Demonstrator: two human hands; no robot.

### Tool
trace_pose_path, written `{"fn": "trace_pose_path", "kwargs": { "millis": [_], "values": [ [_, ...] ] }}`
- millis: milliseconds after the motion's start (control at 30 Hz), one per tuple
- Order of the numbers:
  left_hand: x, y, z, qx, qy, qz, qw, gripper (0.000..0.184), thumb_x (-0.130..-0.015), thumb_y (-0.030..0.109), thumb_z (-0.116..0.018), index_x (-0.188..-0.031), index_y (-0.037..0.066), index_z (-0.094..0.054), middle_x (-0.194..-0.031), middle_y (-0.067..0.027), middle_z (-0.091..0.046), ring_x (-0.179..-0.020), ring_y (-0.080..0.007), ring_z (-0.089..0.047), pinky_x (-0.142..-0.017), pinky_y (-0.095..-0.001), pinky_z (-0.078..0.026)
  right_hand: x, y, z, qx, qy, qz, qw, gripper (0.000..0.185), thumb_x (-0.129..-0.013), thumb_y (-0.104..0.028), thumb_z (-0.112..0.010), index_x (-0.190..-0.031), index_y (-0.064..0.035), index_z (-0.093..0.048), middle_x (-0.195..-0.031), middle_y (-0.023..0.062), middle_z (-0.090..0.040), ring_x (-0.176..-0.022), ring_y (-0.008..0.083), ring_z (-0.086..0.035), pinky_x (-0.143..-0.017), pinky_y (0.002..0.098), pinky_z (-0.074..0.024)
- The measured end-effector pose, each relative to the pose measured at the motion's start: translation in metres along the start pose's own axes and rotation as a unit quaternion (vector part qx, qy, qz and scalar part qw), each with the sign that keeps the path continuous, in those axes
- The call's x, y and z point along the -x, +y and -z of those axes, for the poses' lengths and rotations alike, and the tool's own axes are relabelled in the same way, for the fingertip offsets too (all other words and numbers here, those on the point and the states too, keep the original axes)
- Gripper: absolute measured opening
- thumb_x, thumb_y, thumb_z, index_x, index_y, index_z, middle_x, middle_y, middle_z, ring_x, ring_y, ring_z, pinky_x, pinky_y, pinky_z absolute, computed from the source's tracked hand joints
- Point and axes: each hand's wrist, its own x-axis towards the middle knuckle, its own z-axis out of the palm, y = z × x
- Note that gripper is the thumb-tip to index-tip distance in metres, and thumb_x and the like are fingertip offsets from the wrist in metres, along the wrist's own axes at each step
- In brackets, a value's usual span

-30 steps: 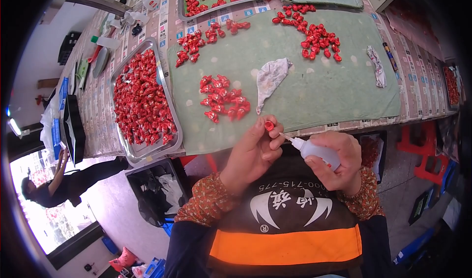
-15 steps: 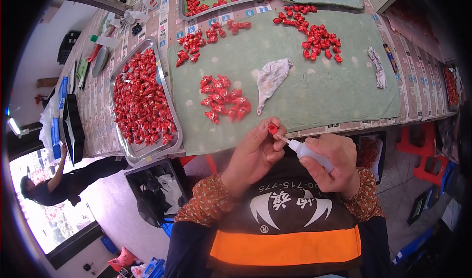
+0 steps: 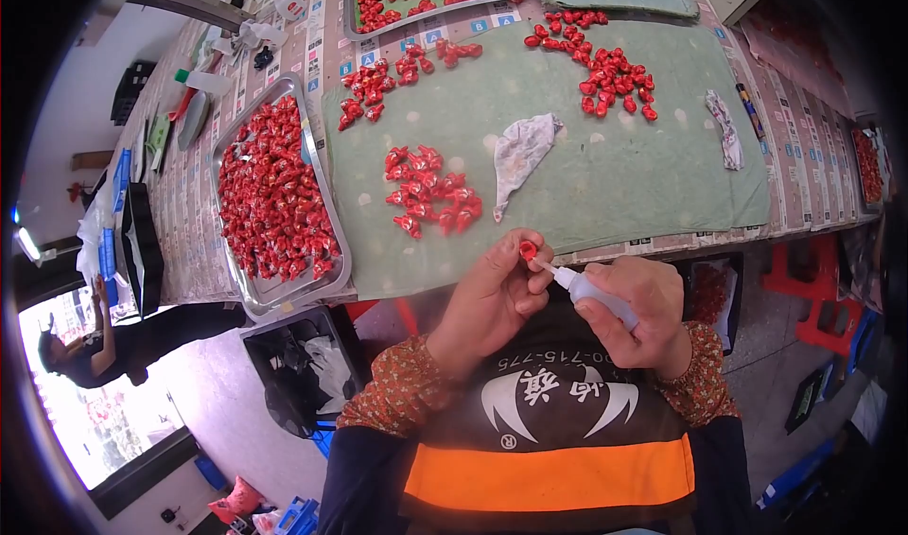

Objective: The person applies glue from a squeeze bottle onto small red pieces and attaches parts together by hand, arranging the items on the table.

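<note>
My left hand (image 3: 492,294) pinches a small red hollow piece (image 3: 528,249) between thumb and fingertips, its round opening facing up. Closed around a white squeeze bottle with a thin nozzle (image 3: 605,298), my right hand (image 3: 643,308) tilts it toward the piece. The nozzle tip is right beside the red piece; whether it touches cannot be made out. Beyond my hands, a group of red figure-like pieces (image 3: 430,190) lies on the green cloth (image 3: 605,175). A crumpled white rag (image 3: 525,157) rests to the right of that group.
At left stands a metal tray (image 3: 340,251) heaped with red parts; another tray (image 3: 435,10) sits at the back. More red pieces (image 3: 615,81) lie at the back right. Below the table's left edge is a black bin (image 3: 298,365). A person (image 3: 95,346) stands far left.
Both my hands stay almost in place, the red piece shifting very slightly. The person at far left has raised their arms.
</note>
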Motion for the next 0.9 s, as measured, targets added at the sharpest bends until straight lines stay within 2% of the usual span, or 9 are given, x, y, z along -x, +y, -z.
{"fn": "trace_pose_path", "kwargs": {
  "millis": [467, 900],
  "values": [
    [0.002, 0.001, -0.004, -0.042, 0.023, 0.0, 0.999, 0.027, -0.102, 0.032, -0.046, -0.112, 0.007, -0.051, -0.09, -0.0012, -0.048, -0.075, -0.0097, -0.045, -0.055, -0.0199, -0.037, 0.0, 0.001, -0.003, 0.014, 0.016, -0.002, 1.0, 0.031, -0.075, -0.007, -0.075, -0.101, -0.0023, -0.061, -0.069, 0.0104, -0.059, -0.053, 0.0269, -0.058, -0.048, 0.0348, -0.0446],
    [0.004, 0.003, -0.013, -0.093, 0.063, -0.025, 0.993, 0.022, -0.102, 0.034, -0.046, -0.105, 0.012, -0.049, -0.092, -0.0016, -0.05, -0.075, -0.0087, -0.046, -0.054, -0.0195, -0.037, 0.0, 0.001, -0.004, 0.047, 0.025, 0.022, 0.998, 0.032, -0.075, -0.007, -0.075, -0.103, -0.0016, -0.06, -0.069, 0.0116, -0.058, -0.053, 0.0279, -0.057, -0.047, 0.0358, -0.0439]
  ]
}}
